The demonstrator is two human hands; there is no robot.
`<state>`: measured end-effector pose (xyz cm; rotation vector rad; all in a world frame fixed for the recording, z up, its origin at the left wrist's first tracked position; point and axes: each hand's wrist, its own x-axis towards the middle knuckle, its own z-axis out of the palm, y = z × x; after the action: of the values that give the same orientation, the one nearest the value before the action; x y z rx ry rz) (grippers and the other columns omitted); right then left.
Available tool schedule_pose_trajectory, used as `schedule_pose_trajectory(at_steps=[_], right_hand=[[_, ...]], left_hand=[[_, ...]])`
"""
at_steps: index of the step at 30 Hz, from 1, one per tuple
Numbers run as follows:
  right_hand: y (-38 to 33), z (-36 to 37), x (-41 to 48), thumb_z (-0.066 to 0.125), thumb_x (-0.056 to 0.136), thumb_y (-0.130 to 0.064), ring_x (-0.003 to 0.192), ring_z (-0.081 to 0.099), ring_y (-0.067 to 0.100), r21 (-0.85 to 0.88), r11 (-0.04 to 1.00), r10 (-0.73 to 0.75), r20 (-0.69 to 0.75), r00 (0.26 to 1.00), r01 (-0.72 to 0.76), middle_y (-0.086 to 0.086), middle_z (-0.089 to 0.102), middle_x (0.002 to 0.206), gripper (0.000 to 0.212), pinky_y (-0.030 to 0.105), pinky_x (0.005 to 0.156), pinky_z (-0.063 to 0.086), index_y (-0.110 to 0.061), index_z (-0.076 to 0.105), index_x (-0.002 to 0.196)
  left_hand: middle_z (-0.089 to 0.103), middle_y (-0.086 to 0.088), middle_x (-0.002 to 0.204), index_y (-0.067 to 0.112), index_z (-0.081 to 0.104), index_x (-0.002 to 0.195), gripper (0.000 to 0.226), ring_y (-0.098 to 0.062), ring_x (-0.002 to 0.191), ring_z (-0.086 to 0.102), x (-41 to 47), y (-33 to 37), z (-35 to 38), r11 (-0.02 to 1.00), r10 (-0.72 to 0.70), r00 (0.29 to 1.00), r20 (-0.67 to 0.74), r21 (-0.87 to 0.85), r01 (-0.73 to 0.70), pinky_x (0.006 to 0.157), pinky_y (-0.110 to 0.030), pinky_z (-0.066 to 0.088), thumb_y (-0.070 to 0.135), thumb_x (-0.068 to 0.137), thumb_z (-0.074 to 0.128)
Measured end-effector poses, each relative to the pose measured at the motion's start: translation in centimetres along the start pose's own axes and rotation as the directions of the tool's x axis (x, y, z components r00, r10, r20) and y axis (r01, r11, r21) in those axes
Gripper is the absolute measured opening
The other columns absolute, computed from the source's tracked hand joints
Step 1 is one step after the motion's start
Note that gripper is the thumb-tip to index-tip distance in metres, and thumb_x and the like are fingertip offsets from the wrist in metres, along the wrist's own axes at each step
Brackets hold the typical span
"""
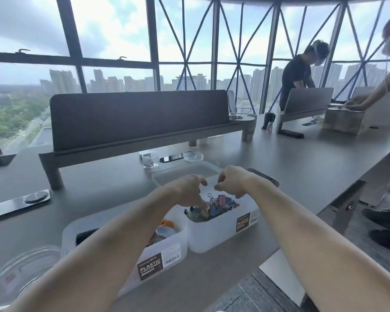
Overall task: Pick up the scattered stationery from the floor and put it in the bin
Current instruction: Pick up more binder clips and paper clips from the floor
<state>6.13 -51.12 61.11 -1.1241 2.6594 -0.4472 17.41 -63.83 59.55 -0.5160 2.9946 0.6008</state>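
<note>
**Item: binder clips (214, 204), mixed lot.**

Location: heaped in the right-hand bin (223, 230), a translucent white plastic container at the near edge of the grey desk (302, 158). The bin touches a second container (162, 255) of the same make on its near left.

Appearance: I make out folded bodies in pink, blue, yellow and black, with thin wire loop handles standing up out of the pile. The individual clips are small and tangled together, so I cannot count them.

Handling, as I judge it:
- Each clip is light, and its steel body is stiff and springy.
- The painted faces are smooth and somewhat slippery.
- The wire handles tend to hook into neighbouring clips, so lifting one may drag others along.
- I see no fragility, and a short drop into the bin should do no harm.

Where to take hold: I would pinch across the flat body sides, or hook a finger through a wire loop when a clip lies flat.

Grip state:
- My left hand (187, 188) reaches down into the pile with its fingertips (204, 207) on the clips. I cannot tell whether it nips one.
- My right hand (232, 182) hovers over the far side of the bin with its fingertips bunched together. I cannot tell whether they hold anything.
</note>
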Motion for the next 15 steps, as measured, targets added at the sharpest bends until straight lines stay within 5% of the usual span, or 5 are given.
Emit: schedule_pose_trajectory(at_steps=[4,10,12,15], right_hand=[[-0.1,-1.1,-4.3,0.054,0.095,-0.026,0.097,0.065,0.025,0.001,0.999,-0.038,-0.108,0.993,0.039,0.001,0.069,0.106,0.023,0.040,0.089,0.055,-0.016,0.073,0.104],[4.9,-2.1,-16.7,0.054,0.093,-0.026,0.088,0.063,0.021,0.018,1.000,0.016,-0.349,0.937,-0.011,0.002,0.067,0.097,0.016,0.035,0.081,0.054,-0.018,0.067,0.100],[8.3,-1.5,-22.3,0.056,0.094,-0.026,0.087,0.063,0.020,-0.008,0.997,0.062,-0.402,0.914,-0.071,0.000,0.067,0.096,0.015,0.032,0.079,0.053,-0.018,0.066,0.102],[14.5,1.1,-31.0,0.059,0.094,-0.029,0.088,0.064,0.020,-0.007,0.974,0.204,-0.413,0.887,-0.228,-0.001,0.067,0.097,0.015,0.032,0.079,0.052,-0.019,0.065,0.102]], left_hand=[[0.060,0.002,0.128,0.021,0.043,0.144,0.074,-0.016,0.111,0.056,-3.7,2.0,0.2,0.996,0.080,0.986,-0.144,-0.020,-0.084,0.090,-0.030,0.050,0.040,0.081,0.078],[0.061,0.008,0.107,0.030,0.058,0.121,0.040,-0.015,0.094,0.061,-9.1,11.3,5.4,0.911,0.382,0.842,-0.381,0.003,-0.412,0.076,-0.029,0.049,0.037,0.083,0.071],[0.064,0.010,0.100,0.030,0.064,0.111,0.027,-0.012,0.085,0.063,-10.6,15.0,8.6,0.873,0.450,0.816,-0.363,-0.015,-0.488,0.070,-0.027,0.050,0.035,0.085,0.069],[0.068,0.008,0.098,0.030,0.065,0.103,0.017,-0.014,0.082,0.065,-12.5,20.2,15.3,0.849,0.519,0.844,-0.135,-0.034,-0.528,0.071,-0.028,0.054,0.038,0.088,0.066]])
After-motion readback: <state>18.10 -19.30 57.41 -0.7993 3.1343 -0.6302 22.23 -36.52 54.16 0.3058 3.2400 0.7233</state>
